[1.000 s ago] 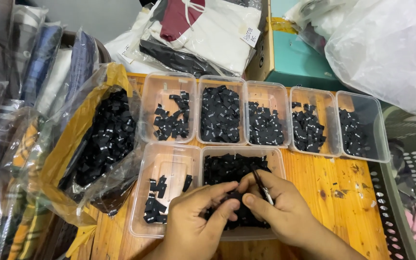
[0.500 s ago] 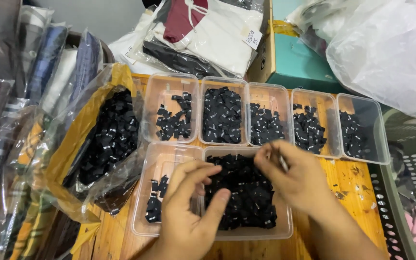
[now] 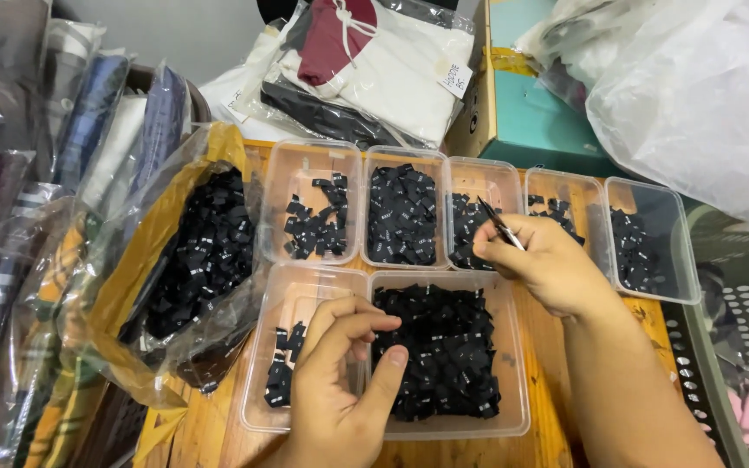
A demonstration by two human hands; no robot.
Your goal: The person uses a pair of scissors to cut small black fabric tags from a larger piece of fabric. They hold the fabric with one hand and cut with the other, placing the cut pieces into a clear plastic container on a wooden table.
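Our right hand (image 3: pixel 548 264) pinches slim metal tweezers (image 3: pixel 500 224) — left hand (image 3: pixel 340 381), loosely open, rests over the clear plastic tray of black fabric labels (image 3: pixel 444 355).

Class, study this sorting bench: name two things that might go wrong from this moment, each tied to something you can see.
1. The right hand holds tweezers over the third tray in the back row; a small black label could slip into the wrong tray, since the trays sit edge to edge.
2. The left hand rests across the wall between the two front trays, so a nudge may mix their labels.
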